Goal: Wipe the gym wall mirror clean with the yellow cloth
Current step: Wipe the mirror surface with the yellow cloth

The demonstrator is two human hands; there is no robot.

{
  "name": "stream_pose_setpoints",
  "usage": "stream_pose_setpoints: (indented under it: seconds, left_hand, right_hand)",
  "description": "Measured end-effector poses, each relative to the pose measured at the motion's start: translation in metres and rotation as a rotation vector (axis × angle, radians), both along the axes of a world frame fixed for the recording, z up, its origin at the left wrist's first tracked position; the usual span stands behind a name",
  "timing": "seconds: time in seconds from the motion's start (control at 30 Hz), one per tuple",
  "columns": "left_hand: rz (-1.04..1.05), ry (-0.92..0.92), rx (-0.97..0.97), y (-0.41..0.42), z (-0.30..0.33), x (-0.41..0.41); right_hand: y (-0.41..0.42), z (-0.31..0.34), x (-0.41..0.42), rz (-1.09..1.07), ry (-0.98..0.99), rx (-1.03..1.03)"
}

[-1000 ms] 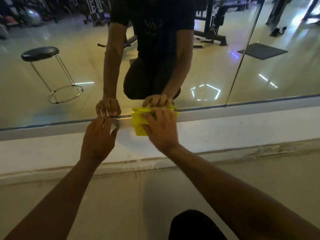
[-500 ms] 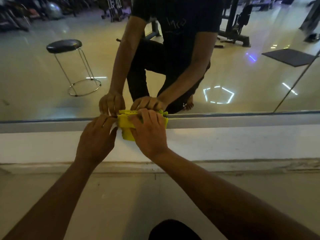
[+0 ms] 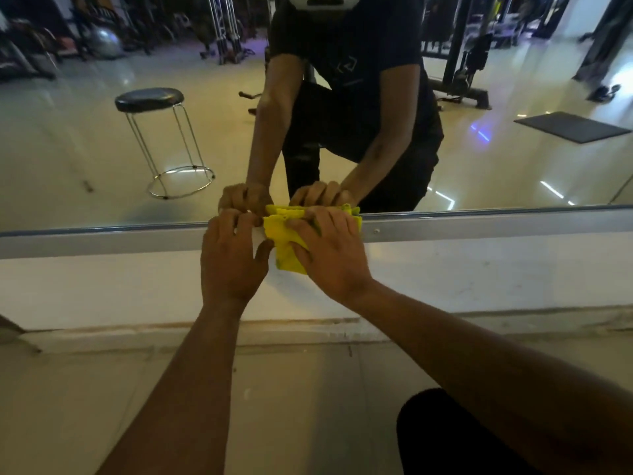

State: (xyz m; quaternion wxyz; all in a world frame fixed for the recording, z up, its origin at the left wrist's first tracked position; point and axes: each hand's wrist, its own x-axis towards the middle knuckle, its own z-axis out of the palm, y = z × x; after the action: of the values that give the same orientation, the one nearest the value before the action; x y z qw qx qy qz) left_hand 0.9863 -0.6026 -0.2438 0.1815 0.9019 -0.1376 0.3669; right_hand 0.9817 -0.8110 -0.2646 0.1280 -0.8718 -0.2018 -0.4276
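2 hands meet at the wall mirror bottom frame: right hand presses the folded yellow cloth there with flat fingers, left hand beside it, fingers bent onto the frame, thumb touching cloth. Reflected stool stands left.

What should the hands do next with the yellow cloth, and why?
Probably slide the yellow cloth up onto the mirror glass. Right now the right hand presses it low, over the metal strip at the mirror's bottom edge, while the left hand touches its corner, so the glass above looks unwiped.
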Motion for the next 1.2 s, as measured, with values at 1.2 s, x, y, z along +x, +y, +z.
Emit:
stream_pose_setpoints:
  seconds: [1.2]
  left_hand:
    - [-0.244, -0.12, 0.233, -0.17, -0.008, -0.015]
  right_hand:
    - [-0.248, 0.012, -0.064, -0.374, 0.113, 0.093]
